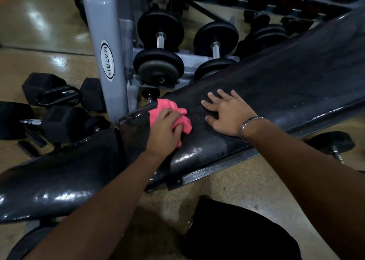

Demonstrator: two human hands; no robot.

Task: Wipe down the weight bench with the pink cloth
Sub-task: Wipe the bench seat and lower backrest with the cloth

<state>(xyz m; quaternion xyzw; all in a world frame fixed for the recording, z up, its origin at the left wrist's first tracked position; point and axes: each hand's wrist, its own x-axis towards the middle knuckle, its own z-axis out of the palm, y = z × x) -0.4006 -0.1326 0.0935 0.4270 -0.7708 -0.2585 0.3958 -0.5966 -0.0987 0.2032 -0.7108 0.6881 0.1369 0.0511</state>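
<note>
The black padded weight bench runs across the view, its long back pad [286,86] rising to the upper right and its seat pad [59,176] at the lower left. My left hand [165,130] presses a crumpled pink cloth [167,109] onto the lower end of the back pad, close to the gap between the pads. My right hand [227,111] lies flat on the back pad just right of the cloth, fingers spread, holding nothing. A metal bracelet [246,126] circles that wrist.
A grey Matrix dumbbell rack [106,48] stands right behind the bench with round black dumbbells [160,58] on it. Hex dumbbells [53,93] lie on the tan floor at left. Another dumbbell [331,143] sits under the bench at right.
</note>
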